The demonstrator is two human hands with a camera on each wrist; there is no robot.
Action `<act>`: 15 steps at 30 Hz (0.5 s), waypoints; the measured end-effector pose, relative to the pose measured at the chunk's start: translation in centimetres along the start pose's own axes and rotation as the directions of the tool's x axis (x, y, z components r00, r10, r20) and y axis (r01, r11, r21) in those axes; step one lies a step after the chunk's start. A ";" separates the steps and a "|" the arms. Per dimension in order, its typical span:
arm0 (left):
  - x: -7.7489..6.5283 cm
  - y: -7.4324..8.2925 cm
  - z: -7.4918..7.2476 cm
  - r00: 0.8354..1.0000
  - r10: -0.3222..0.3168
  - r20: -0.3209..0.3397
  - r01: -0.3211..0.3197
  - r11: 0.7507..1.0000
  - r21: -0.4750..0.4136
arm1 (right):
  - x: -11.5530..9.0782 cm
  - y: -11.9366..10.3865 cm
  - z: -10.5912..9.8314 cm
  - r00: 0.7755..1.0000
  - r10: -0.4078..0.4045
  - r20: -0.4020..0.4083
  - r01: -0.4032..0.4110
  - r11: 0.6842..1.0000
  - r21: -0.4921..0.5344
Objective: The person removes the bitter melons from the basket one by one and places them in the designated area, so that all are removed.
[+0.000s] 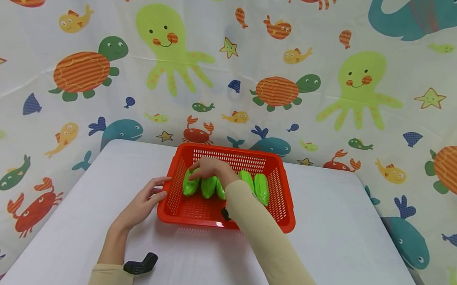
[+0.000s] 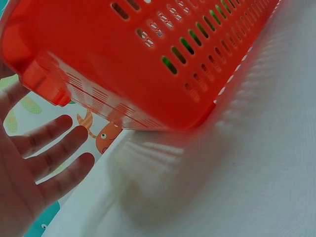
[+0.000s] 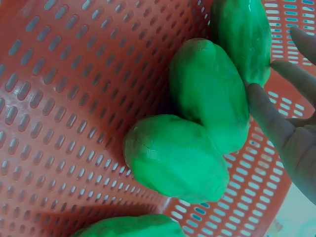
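Note:
A red plastic basket [image 1: 195,211] holds several long, glossy green fruits; their exact kind is unclear. My right hand [image 1: 212,168] reaches over the far left part of the basket, just above the leftmost green fruit [image 1: 190,186]. In the right wrist view, the thumb and a finger of my right hand [image 3: 291,118] touch the end of the top green fruit [image 3: 242,39], without closing round it. My left hand [image 1: 145,201] is at the basket's left rim, fingertips against it. Its lower fingers [image 2: 64,143] are spread and straight in the left wrist view, while the others are partly hidden.
The basket stands on a white table [image 1: 326,230], near its back edge. Behind the table hangs a white cloth [image 1: 218,70] printed with sea animals. A black strap device [image 1: 140,264] sits on the left wrist.

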State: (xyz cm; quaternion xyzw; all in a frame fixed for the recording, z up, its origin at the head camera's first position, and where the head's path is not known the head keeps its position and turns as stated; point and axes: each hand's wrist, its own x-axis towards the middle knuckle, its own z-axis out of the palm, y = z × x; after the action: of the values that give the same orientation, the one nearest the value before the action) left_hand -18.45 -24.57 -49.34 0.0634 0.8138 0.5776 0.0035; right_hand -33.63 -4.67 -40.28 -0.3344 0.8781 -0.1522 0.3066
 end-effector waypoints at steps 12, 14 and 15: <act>-0.1 0.1 0.0 1.000 -0.004 0.003 0.004 1.000 -0.021 | 0.4 -0.8 0.5 0.996 0.082 -0.014 -0.083 0.996 -0.014; -0.1 0.0 0.0 1.000 -0.007 0.005 0.007 1.000 -0.024 | 0.5 -0.9 0.7 0.995 0.094 -0.037 -0.095 0.995 -0.024; -0.1 0.0 0.0 1.000 -0.008 0.007 0.008 1.000 -0.025 | 0.5 -1.0 0.8 0.994 0.094 -0.050 -0.096 0.995 -0.033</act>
State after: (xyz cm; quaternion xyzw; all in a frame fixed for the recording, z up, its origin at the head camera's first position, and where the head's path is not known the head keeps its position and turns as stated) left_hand -18.34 -24.56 -49.31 0.0618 0.8067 0.5877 0.0093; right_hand -32.95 -5.82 -40.63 -0.2939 0.9027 -0.1297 0.2862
